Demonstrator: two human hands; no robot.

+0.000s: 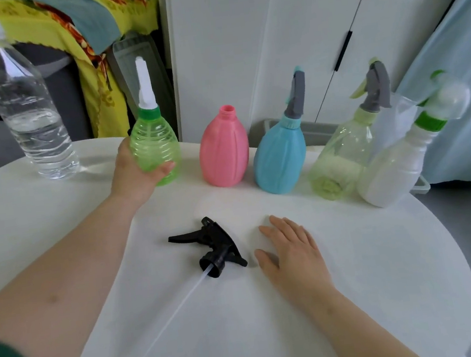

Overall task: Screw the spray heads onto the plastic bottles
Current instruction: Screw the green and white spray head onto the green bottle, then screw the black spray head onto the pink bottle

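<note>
My left hand [135,172] grips a clear green bottle [155,146] with a white spray head screwed on, upright at the back of the white table [357,281]. To its right stands a pink bottle [223,150] with an open neck and no head. A loose black spray head [214,246] with a clear dip tube lies on its side at the table's middle. My right hand [292,251] rests flat just right of it, fingers apart, holding nothing.
A blue bottle [281,155], a pale green bottle [345,148] and a white bottle [394,169], each with a spray head on, stand at the back right. A clear water bottle [27,114] stands back left. White cabinet doors [286,40] rise behind.
</note>
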